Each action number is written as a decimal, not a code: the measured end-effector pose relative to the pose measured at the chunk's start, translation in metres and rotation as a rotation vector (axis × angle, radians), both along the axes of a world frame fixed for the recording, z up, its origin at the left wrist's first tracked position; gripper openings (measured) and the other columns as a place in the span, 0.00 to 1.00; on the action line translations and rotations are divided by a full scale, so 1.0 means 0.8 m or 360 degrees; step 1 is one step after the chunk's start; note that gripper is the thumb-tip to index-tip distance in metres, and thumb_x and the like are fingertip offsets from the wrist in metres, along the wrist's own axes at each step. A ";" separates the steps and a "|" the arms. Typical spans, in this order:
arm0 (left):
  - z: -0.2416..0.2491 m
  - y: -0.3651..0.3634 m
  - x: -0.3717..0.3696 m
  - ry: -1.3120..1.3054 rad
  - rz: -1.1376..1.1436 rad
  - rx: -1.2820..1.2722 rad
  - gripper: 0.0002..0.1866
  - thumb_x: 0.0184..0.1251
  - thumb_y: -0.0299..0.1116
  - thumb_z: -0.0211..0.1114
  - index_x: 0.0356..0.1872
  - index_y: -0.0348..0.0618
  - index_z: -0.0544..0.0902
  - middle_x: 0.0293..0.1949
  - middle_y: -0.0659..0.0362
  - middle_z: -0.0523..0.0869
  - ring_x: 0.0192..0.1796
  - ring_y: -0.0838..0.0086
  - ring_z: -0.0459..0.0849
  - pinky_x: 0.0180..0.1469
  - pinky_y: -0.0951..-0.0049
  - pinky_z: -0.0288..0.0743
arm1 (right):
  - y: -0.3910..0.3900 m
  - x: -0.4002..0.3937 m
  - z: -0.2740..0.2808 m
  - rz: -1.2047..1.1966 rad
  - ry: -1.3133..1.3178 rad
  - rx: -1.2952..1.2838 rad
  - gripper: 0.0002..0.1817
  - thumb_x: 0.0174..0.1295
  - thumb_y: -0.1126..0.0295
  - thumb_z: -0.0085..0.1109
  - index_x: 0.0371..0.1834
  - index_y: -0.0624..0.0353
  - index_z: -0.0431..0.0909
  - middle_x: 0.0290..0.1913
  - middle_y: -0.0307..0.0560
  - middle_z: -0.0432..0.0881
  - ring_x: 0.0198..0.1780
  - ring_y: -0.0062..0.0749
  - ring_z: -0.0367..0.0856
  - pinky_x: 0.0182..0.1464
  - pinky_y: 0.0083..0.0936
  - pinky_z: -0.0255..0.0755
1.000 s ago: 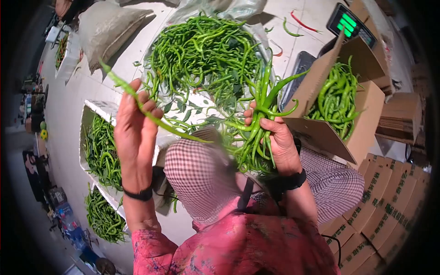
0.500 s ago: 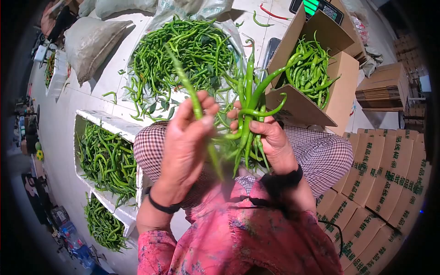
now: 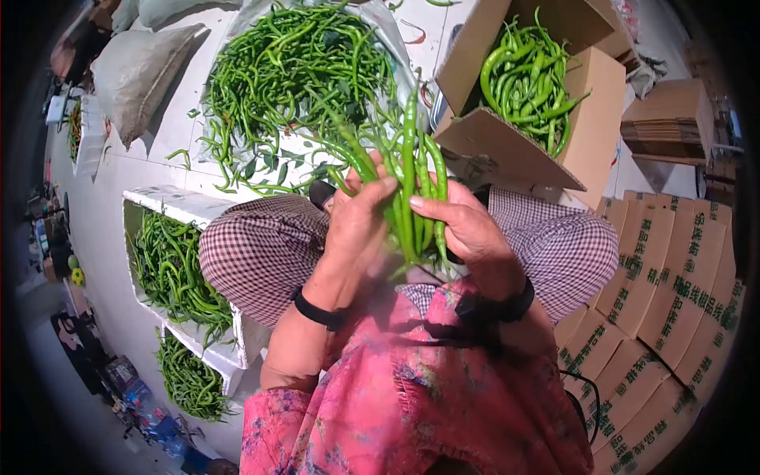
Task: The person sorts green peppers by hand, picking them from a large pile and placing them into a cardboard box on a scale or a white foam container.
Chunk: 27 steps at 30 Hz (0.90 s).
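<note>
My left hand and my right hand are pressed together around one bunch of long green chili peppers, held upright over my lap. The pepper tips fan out above my fingers. Beyond them a big heap of green peppers lies on a sheet on the floor. An open cardboard box at the upper right holds more green peppers.
A white foam crate full of green peppers stands at the left, another pile below it. A grey sack lies at the upper left. Flat printed cartons are stacked at the right. My checked trouser knees frame the hands.
My left hand carried a single long pepper from the left across to the bunch in my right hand. Both hands now close on the bunch, its peppers more upright.
</note>
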State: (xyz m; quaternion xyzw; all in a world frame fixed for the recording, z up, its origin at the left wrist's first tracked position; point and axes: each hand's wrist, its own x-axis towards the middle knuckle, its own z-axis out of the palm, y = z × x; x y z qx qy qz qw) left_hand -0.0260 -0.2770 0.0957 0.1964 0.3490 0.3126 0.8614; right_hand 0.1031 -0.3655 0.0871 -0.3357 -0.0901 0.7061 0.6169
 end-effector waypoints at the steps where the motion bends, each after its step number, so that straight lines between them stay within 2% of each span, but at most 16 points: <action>1: -0.001 0.001 0.001 -0.0005 -0.0050 0.0048 0.18 0.62 0.17 0.62 0.54 0.38 0.76 0.46 0.58 0.82 0.50 0.72 0.81 0.59 0.68 0.75 | 0.002 -0.004 -0.002 -0.0059 0.0009 0.0034 0.26 0.65 0.78 0.55 0.67 0.67 0.65 0.61 0.48 0.76 0.61 0.32 0.76 0.65 0.30 0.67; 2: -0.006 0.000 0.003 0.0005 -0.0063 0.0034 0.18 0.62 0.17 0.62 0.54 0.38 0.76 0.46 0.58 0.82 0.50 0.72 0.81 0.59 0.68 0.75 | 0.003 -0.006 -0.002 -0.0117 0.0014 0.0069 0.26 0.65 0.78 0.56 0.67 0.67 0.65 0.60 0.48 0.76 0.60 0.32 0.76 0.64 0.31 0.69; 4: -0.015 -0.003 0.007 0.0120 -0.0042 0.0040 0.23 0.64 0.22 0.63 0.61 0.35 0.70 0.50 0.53 0.82 0.53 0.69 0.81 0.61 0.68 0.72 | 0.002 -0.004 -0.006 -0.0154 0.0050 0.0041 0.26 0.65 0.79 0.57 0.67 0.67 0.64 0.60 0.48 0.76 0.60 0.32 0.77 0.63 0.30 0.70; 5: -0.017 -0.004 0.009 0.0156 -0.0070 0.0058 0.19 0.64 0.23 0.65 0.56 0.35 0.75 0.46 0.55 0.83 0.50 0.71 0.82 0.59 0.70 0.74 | 0.003 -0.004 -0.008 -0.0179 0.0079 0.0027 0.27 0.64 0.79 0.58 0.67 0.67 0.64 0.59 0.47 0.76 0.59 0.32 0.77 0.63 0.29 0.71; 6: -0.019 -0.004 0.011 0.0163 -0.0069 0.0048 0.19 0.64 0.23 0.65 0.56 0.35 0.75 0.46 0.55 0.83 0.50 0.71 0.82 0.59 0.70 0.74 | 0.002 -0.003 -0.017 -0.0178 0.0086 0.0017 0.27 0.64 0.79 0.58 0.67 0.67 0.64 0.59 0.47 0.76 0.59 0.32 0.77 0.63 0.29 0.71; 8: -0.022 -0.005 0.012 0.0281 -0.0288 0.0243 0.17 0.63 0.23 0.66 0.53 0.35 0.77 0.44 0.57 0.83 0.47 0.72 0.83 0.55 0.71 0.76 | 0.001 -0.002 -0.035 -0.0135 -0.0080 0.0026 0.27 0.63 0.80 0.59 0.67 0.67 0.64 0.59 0.47 0.76 0.59 0.31 0.77 0.62 0.27 0.72; 9: -0.031 -0.004 0.011 0.0346 -0.0262 0.0324 0.15 0.63 0.23 0.65 0.51 0.33 0.78 0.43 0.54 0.84 0.44 0.71 0.84 0.50 0.72 0.80 | 0.000 -0.001 -0.032 -0.0069 -0.0110 -0.0041 0.28 0.64 0.80 0.55 0.69 0.68 0.62 0.57 0.48 0.76 0.55 0.31 0.78 0.60 0.27 0.72; 10: -0.033 0.000 0.010 0.0344 -0.0264 0.0317 0.15 0.63 0.23 0.65 0.51 0.33 0.78 0.43 0.54 0.84 0.44 0.71 0.84 0.50 0.72 0.80 | -0.001 0.003 -0.026 -0.0070 -0.0113 -0.0048 0.28 0.64 0.80 0.55 0.69 0.68 0.62 0.57 0.48 0.76 0.55 0.31 0.78 0.60 0.27 0.72; 12: -0.025 0.012 0.001 0.0147 -0.0289 0.0133 0.16 0.64 0.23 0.63 0.52 0.29 0.77 0.44 0.49 0.85 0.42 0.68 0.86 0.48 0.70 0.83 | 0.003 0.009 -0.009 -0.0036 0.0215 -0.0140 0.29 0.64 0.79 0.55 0.69 0.69 0.61 0.58 0.48 0.76 0.55 0.30 0.78 0.59 0.26 0.73; 13: -0.017 0.015 -0.005 0.0052 -0.0362 0.0065 0.18 0.64 0.23 0.61 0.53 0.25 0.75 0.46 0.44 0.85 0.43 0.63 0.87 0.48 0.66 0.85 | 0.000 0.021 -0.019 0.0067 0.0214 -0.0110 0.27 0.66 0.79 0.54 0.69 0.70 0.61 0.58 0.51 0.76 0.57 0.33 0.79 0.58 0.27 0.76; 16: -0.016 0.017 -0.006 -0.0057 -0.0364 -0.0030 0.19 0.62 0.22 0.60 0.54 0.22 0.74 0.47 0.40 0.84 0.46 0.58 0.87 0.50 0.60 0.85 | -0.005 0.029 -0.017 0.0077 0.0396 -0.0028 0.24 0.68 0.78 0.51 0.68 0.70 0.63 0.58 0.53 0.77 0.57 0.34 0.80 0.58 0.28 0.78; 17: -0.021 0.018 -0.009 -0.0133 -0.0360 -0.0106 0.21 0.61 0.22 0.60 0.54 0.21 0.74 0.47 0.38 0.83 0.47 0.55 0.87 0.50 0.57 0.85 | -0.005 0.027 -0.012 0.0037 0.0328 -0.0046 0.22 0.70 0.76 0.49 0.66 0.70 0.65 0.57 0.53 0.78 0.55 0.34 0.81 0.56 0.30 0.80; 18: -0.026 0.018 -0.011 -0.0125 -0.0387 -0.0079 0.25 0.63 0.27 0.61 0.59 0.22 0.71 0.54 0.35 0.80 0.54 0.50 0.83 0.52 0.54 0.84 | -0.006 0.026 -0.011 0.0033 0.0320 -0.0050 0.22 0.70 0.76 0.49 0.66 0.70 0.65 0.57 0.53 0.78 0.55 0.34 0.81 0.56 0.30 0.80; 24: -0.025 0.018 -0.013 -0.0233 -0.0404 -0.0109 0.26 0.62 0.28 0.62 0.60 0.22 0.71 0.51 0.40 0.82 0.46 0.60 0.85 0.53 0.62 0.84 | -0.009 0.016 -0.014 -0.0058 0.0469 -0.0016 0.21 0.73 0.72 0.48 0.66 0.70 0.65 0.55 0.53 0.78 0.53 0.36 0.82 0.54 0.33 0.81; 27: -0.024 0.018 -0.013 -0.0214 -0.0335 -0.0078 0.25 0.61 0.27 0.63 0.58 0.24 0.73 0.47 0.46 0.84 0.41 0.66 0.86 0.42 0.67 0.87 | -0.011 0.016 -0.012 -0.0054 0.0480 0.0017 0.22 0.73 0.71 0.48 0.67 0.67 0.65 0.56 0.52 0.77 0.54 0.34 0.80 0.54 0.32 0.81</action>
